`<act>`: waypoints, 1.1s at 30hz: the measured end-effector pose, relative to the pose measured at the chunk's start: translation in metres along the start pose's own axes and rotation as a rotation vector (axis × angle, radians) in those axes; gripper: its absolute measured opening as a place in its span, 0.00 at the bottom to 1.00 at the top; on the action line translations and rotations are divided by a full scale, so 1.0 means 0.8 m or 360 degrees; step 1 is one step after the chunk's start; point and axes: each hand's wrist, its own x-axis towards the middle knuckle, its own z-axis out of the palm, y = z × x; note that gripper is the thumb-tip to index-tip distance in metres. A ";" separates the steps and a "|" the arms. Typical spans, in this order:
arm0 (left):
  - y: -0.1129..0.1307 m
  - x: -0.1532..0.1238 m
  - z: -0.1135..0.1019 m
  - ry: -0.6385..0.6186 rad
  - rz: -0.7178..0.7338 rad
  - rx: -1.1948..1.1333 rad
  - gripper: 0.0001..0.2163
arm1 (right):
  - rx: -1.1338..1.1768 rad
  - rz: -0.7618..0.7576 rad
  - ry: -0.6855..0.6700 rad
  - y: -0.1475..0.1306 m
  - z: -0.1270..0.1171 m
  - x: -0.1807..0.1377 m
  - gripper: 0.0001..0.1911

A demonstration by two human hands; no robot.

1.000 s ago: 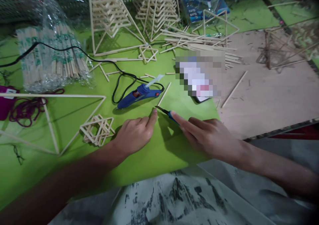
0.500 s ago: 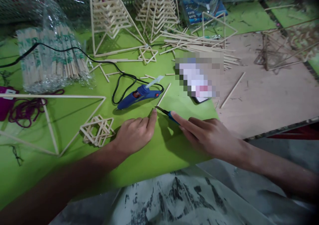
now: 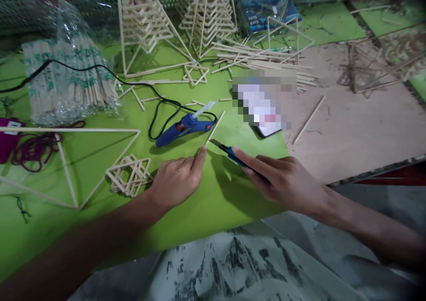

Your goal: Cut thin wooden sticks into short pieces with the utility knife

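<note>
My right hand (image 3: pixel 282 176) is closed around a blue utility knife (image 3: pixel 237 156), with its blade extended toward the upper left. The blade tip is close beside a thin wooden stick (image 3: pixel 216 125) lying on the green tabletop (image 3: pixel 213 221). My left hand (image 3: pixel 178 176) presses the stick's near end with the index finger, the other fingers curled under. Just beyond lies a blue hot glue gun (image 3: pixel 183 130) with a clear glue stick poking out of it. To the left of my left hand sits a small star-shaped stick frame (image 3: pixel 129 174).
Bagged chopsticks (image 3: pixel 69 74) lie at the left, near purple cord (image 3: pixel 35 152) and a large stick frame (image 3: pixel 69 130). Stacked stick lanterns (image 3: pixel 144 19) stand at the back. Loose sticks (image 3: pixel 253 57) and a phone (image 3: pixel 261 110) lie beyond my right hand. A black cable (image 3: pixel 129 81) crosses the table.
The knife blade has lifted slightly off the stick and shifted a little right, and more of the knife shows. My left finger stays on the stick.
</note>
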 end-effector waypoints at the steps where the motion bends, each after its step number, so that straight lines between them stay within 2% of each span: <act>1: 0.000 0.000 0.001 0.0008 0.0005 -0.0006 0.21 | -0.0002 0.0002 -0.0016 0.000 0.000 -0.001 0.27; 15: -0.002 -0.001 0.004 -0.0021 -0.0005 -0.0090 0.20 | -0.0069 -0.0052 -0.0060 0.000 0.004 -0.005 0.28; 25: -0.003 0.001 0.001 -0.0244 0.0021 -0.0160 0.20 | -0.0223 -0.0155 -0.0133 0.002 0.005 0.020 0.31; 33: 0.001 0.000 0.000 -0.0320 0.0137 -0.0027 0.22 | -0.0232 -0.0181 -0.0176 0.000 -0.009 0.010 0.28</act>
